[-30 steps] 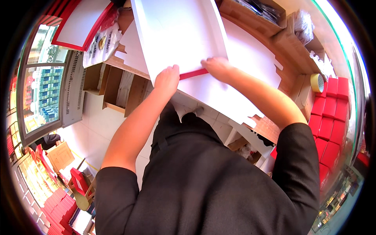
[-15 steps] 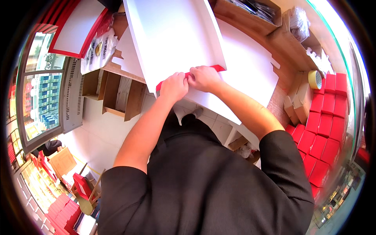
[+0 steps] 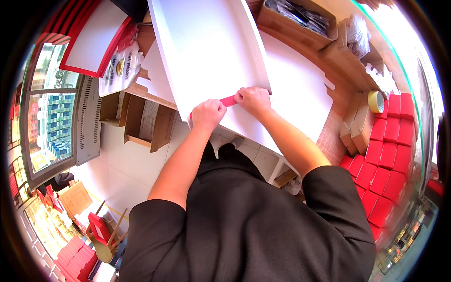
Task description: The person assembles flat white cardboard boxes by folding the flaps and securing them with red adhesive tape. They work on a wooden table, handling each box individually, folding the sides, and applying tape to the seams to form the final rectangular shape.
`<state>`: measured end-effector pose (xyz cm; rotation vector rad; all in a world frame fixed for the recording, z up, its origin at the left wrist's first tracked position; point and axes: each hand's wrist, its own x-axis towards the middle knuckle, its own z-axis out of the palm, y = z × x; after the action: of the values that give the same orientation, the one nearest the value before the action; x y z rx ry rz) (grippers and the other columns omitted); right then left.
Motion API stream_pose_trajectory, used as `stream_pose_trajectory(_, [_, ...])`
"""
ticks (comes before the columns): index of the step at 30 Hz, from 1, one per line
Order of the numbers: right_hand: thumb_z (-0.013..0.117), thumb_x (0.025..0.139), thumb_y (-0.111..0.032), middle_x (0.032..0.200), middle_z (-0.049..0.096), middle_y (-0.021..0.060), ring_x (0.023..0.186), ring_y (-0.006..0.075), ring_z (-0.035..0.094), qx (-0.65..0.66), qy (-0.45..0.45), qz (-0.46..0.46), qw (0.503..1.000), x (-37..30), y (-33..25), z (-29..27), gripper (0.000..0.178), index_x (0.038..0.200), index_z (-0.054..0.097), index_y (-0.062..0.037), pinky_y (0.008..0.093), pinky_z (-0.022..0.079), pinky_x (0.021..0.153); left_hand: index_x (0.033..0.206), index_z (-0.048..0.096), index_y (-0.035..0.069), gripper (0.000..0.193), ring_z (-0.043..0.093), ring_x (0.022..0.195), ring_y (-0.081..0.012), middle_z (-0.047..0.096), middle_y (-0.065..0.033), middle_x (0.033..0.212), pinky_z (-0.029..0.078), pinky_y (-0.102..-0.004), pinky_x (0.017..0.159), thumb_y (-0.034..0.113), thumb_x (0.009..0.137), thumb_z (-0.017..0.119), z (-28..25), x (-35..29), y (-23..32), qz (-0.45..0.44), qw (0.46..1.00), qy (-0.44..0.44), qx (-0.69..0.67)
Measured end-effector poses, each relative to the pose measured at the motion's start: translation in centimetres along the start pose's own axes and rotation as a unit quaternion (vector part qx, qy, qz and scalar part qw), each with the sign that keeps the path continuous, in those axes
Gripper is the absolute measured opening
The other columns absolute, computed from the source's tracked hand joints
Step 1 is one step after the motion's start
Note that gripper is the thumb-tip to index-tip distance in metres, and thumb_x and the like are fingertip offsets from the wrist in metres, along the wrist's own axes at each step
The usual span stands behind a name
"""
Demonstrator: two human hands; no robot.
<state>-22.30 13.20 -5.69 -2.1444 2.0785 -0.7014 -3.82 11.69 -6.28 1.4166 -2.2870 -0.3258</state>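
Observation:
A long cardboard box [image 3: 206,56], white inside, lies open across the work table, its near end towards me. Along that end runs a red edge strip [image 3: 229,100]. My left hand [image 3: 208,114] is closed over the left part of this edge, fingers curled and thumb pressed in. My right hand [image 3: 253,100] grips the same edge close to the right corner, its fingers curled too. Between the two hands a short piece of the red strip shows; the rest is hidden under them. The box's side walls stand up.
White card sheets [image 3: 298,89] lie under and beside the box. At right are stacked red boxes [image 3: 387,152], a tape roll [image 3: 376,101] and brown cartons [image 3: 359,122]. An open carton of plastic-wrapped things [image 3: 298,21] stands far right. Brown open boxes [image 3: 148,120] sit low at left.
My hands have moved apart along the near edge: the right one slid towards the right corner. More of the red strip shows between them, and both hands sit slightly lower in view.

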Motion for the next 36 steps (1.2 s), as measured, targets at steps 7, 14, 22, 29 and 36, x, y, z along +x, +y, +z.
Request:
stream_pose_trajectory(7, [0.061, 0.082, -0.022, 0.057, 0.060, 0.0094, 0.054, 0.0240, 0.060, 0.037, -0.065, 0.028, 0.997, 0.5, -0.4, -1.7, 0.025, 0.062, 0.061, -0.0063, 0.0361, 0.048, 0.054, 0.081, 0.062, 0.010, 0.014, 0.062, 0.078, -0.0272, 0.065, -0.0080, 0.089, 0.051, -0.0406, 0.067, 0.022, 0.075, 0.067, -1.9, 0.9, 1.2, -0.008, 0.996, -0.090, 0.019])
stream_pose_trajectory(14, [0.057, 0.088, -0.006, 0.104, 0.062, 0.0099, 0.087, 0.0174, 0.060, 0.266, 0.143, 0.305, 0.903, -4.3, 5.1, -8.4, 0.025, 0.113, 0.059, -0.0035, 0.0294, 0.049, 0.075, 0.106, 0.055, 0.005, 0.046, 0.050, 0.115, -0.0326, 0.056, -0.0135, 0.121, 0.035, -0.0447, 0.102, 0.023, 0.071, 0.077, -4.0, 0.3, 1.6, 0.128, 0.989, -0.069, 0.020])
stream_pose_trajectory(22, [0.060, 0.088, 0.004, 0.109, 0.061, 0.0076, 0.095, 0.0165, 0.061, 0.591, 0.034, 0.157, 0.791, -5.6, -1.7, -12.1, 0.041, 0.127, 0.053, -0.0068, 0.0302, 0.052, 0.082, 0.107, 0.053, 0.005, 0.041, 0.059, 0.105, -0.0304, 0.063, -0.0103, 0.114, 0.040, -0.0471, 0.099, 0.016, 0.074, 0.076, -15.3, -0.4, 2.2, 0.149, 0.988, -0.043, -0.004])
stream_pose_trajectory(29, [0.071, 0.071, 0.008, 0.099, 0.066, 0.0112, 0.087, 0.0239, 0.065, 0.415, -0.012, -0.123, 0.902, -0.5, -6.1, -17.5, 0.044, 0.112, 0.062, -0.0033, 0.0324, 0.054, 0.077, 0.104, 0.051, 0.006, 0.041, 0.059, 0.080, -0.0253, 0.066, -0.0062, 0.110, 0.047, -0.0426, 0.090, 0.007, 0.071, 0.077, -22.7, -1.2, 0.5, 0.204, 0.976, 0.074, 0.019])
stream_pose_trajectory(36, [0.070, 0.078, -0.006, 0.086, 0.067, 0.0089, 0.073, 0.0271, 0.064, 0.330, -0.029, -0.275, 0.902, 2.1, -7.9, -18.5, 0.029, 0.107, 0.065, -0.0093, 0.0350, 0.054, 0.066, 0.103, 0.053, 0.006, 0.045, 0.060, 0.079, -0.0239, 0.067, -0.0053, 0.104, 0.048, -0.0362, 0.076, -0.004, 0.064, 0.075, -24.8, -2.5, -1.8, 0.210, 0.972, 0.101, -0.005])
